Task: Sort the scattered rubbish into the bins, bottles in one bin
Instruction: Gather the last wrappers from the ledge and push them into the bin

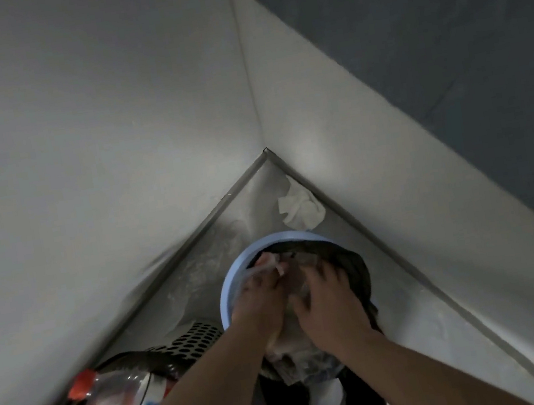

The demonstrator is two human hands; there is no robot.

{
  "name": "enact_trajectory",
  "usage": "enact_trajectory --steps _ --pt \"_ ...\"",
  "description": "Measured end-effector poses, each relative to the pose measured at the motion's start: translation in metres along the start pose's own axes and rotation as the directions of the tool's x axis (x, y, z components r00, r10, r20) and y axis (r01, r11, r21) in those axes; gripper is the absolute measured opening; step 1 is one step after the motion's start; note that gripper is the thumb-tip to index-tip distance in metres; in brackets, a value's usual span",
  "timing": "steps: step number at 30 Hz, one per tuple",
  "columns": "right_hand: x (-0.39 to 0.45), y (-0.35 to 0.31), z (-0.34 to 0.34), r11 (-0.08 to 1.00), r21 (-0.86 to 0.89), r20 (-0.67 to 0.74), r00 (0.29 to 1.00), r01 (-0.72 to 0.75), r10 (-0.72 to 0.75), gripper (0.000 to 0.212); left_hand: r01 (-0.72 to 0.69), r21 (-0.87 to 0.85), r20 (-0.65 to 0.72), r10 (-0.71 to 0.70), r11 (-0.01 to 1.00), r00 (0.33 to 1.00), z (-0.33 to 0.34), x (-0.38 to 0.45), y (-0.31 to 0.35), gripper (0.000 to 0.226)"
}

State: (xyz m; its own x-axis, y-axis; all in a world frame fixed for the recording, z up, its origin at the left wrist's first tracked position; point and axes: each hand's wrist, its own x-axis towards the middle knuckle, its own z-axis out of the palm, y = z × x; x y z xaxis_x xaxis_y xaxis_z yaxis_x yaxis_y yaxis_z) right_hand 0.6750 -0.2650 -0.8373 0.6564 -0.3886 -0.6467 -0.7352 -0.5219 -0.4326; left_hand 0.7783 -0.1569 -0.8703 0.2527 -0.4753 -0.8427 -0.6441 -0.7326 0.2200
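Observation:
A blue-rimmed bin (232, 282) with a black liner (355, 269) stands in the corner of the room. Both my hands are inside its mouth, on top of crumpled clear plastic and paper rubbish (293, 340). My left hand (259, 299) grips a piece of the clear plastic near the rim. My right hand (329, 304) lies on the rubbish with fingers spread, pressing down. To the left, a perforated bin (192, 338) with a dark liner holds a clear bottle (115, 402) with a red cap (83, 384).
A crumpled white tissue (299, 209) lies on the floor in the corner, just behind the blue bin. Two pale walls meet there and close in on both sides. Dark straps hang below the blue bin at the bottom edge.

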Motion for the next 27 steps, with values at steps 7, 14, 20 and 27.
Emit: enact_trajectory --steps 7,14,20,27 --pt "-0.013 -0.011 -0.093 0.968 0.083 -0.428 0.885 0.237 -0.180 0.016 -0.070 -0.117 -0.137 0.053 0.991 0.989 -0.055 -0.067 0.002 0.082" --pt "0.098 -0.006 -0.100 0.961 0.136 0.159 0.963 -0.240 0.218 0.028 -0.150 -0.270 -0.504 -0.007 0.951 0.864 -0.073 -0.083 -0.008 0.039" --pt "0.163 0.015 -0.051 0.861 0.192 0.421 0.832 -0.471 0.361 0.046 -0.237 -0.426 -0.539 -0.034 0.873 0.842 -0.052 -0.062 -0.020 0.036" --pt "0.196 0.040 -0.023 0.949 0.031 0.413 0.869 -0.312 0.272 0.038 -0.266 -0.458 -0.542 -0.030 0.848 0.840 -0.051 -0.056 -0.023 0.040"
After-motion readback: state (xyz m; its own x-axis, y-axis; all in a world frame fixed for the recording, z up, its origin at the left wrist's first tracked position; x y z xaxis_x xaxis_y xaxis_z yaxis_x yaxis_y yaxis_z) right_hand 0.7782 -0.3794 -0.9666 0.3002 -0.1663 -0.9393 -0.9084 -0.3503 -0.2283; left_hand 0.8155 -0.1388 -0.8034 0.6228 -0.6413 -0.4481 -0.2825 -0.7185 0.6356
